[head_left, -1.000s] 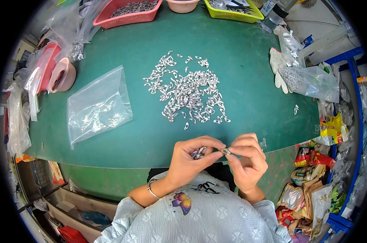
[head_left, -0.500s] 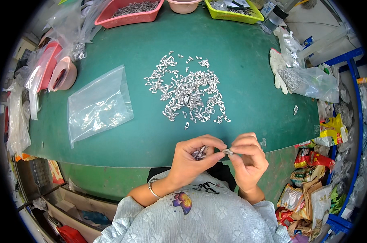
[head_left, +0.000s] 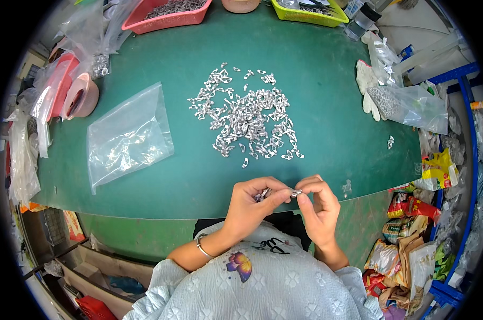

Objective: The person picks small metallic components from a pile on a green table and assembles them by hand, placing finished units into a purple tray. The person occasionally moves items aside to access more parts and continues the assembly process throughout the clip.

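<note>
Above the table's near edge my two hands meet at the fingertips. My left hand (head_left: pixel 252 205) is closed, with several small silvery metal clasps (head_left: pixel 262 195) cupped in its palm. Between its thumb and forefinger and those of my right hand (head_left: pixel 320 210), a single small metal clasp (head_left: pixel 296 193) is pinched. The right hand's other fingers are curled behind. Beyond the hands, a loose pile of similar silvery clasps (head_left: pixel 246 120) spreads over the green table (head_left: pixel 326 106). Left of the pile lies a flat clear plastic bag (head_left: pixel 130 138).
Along the far edge stand a red tray (head_left: pixel 164 24) of metal parts and a yellow-green tray (head_left: pixel 310 17). A pink bowl (head_left: pixel 86 96) sits at the left. White gloves (head_left: pixel 366 88) and a bag of small parts (head_left: pixel 409 106) lie at the right, near a blue rack (head_left: pixel 468 160).
My right hand has shifted slightly left, its fingers drawn in closer to my left fingertips. The clasp between the fingertips has moved a little up and left and now lies more sideways.
</note>
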The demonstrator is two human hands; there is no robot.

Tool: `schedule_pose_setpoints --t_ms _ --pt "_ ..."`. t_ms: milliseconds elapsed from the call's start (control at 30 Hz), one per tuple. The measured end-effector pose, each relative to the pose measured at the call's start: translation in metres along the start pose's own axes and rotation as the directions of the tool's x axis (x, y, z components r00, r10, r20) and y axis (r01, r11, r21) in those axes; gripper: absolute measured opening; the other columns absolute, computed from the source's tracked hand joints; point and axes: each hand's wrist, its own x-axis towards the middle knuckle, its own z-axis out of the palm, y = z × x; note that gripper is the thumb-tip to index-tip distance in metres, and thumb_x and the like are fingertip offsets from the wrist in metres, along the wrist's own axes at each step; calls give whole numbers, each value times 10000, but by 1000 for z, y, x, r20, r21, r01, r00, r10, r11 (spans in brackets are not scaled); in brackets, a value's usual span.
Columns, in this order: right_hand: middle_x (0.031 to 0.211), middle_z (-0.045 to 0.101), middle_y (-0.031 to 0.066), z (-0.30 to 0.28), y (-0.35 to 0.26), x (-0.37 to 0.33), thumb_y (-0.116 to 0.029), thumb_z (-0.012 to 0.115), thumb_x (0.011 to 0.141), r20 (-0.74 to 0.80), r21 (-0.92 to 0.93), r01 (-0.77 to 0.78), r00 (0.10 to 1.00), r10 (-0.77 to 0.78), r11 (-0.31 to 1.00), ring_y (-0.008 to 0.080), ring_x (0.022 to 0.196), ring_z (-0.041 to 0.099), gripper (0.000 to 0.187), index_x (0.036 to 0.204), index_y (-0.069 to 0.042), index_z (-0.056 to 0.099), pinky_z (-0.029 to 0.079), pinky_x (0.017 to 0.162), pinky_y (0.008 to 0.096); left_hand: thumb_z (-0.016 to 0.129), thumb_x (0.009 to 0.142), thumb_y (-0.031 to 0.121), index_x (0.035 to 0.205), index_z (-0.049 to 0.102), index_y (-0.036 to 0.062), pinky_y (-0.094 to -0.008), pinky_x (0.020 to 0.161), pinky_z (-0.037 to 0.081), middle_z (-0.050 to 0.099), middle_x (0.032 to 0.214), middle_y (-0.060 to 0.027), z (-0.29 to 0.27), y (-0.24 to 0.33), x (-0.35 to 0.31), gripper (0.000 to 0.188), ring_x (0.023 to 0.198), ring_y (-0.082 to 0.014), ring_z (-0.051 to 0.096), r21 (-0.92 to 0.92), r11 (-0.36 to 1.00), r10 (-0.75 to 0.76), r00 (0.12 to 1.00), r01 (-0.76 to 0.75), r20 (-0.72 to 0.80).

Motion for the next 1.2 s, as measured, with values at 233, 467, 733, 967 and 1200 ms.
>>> schedule_pose_setpoints --t_ms 233,467,733,967,1200 --pt "796 590 85 -9 11 4 -1 588 792 -3 -8 -90 996 90 996 162 697 514 32 813 11 567 403 649 259 545 868 138 843 566 -5 -187 461 276 562 758 -39 -5 -3 5 147 541 -37 358 -379 888 -235 966 260 111" --pt "901 564 116 -27 68 27 -38 660 715 -104 -682 1 990 -98 731 283 848 507 191 894 -7 602 412 746 350 375 815 197 707 404 27 -221 465 283 424 691 -98 -14 -24 14 203 543 -120 322 -599 716 -273 933 359 234" --pt "916 565 95 -62 78 30 -66 680 712 -65 -634 33 993 -95 773 252 877 504 150 848 -38 621 407 771 332 425 918 190 846 499 14 -206 426 276 470 647 -61 -13 -36 18 204 501 -82 339 -463 813 -350 931 354 98" --pt "1021 554 139 -263 137 61 -117 648 756 -554 -825 -417 728 -403 380 321 891 521 252 976 -9 587 435 781 394 434 907 112 1012 537 -14 -195 440 285 508 700 -65 -4 -45 23 194 524 -76 363 -403 860 -323 945 313 46" --pt "889 550 162 -260 143 75 -36 632 753 -476 -785 -311 856 -200 536 322 745 563 133 878 -9 596 462 681 385 424 876 43 999 537 -17 -190 450 287 506 740 -63 2 -48 24 177 540 -74 362 -391 861 -342 939 325 26"
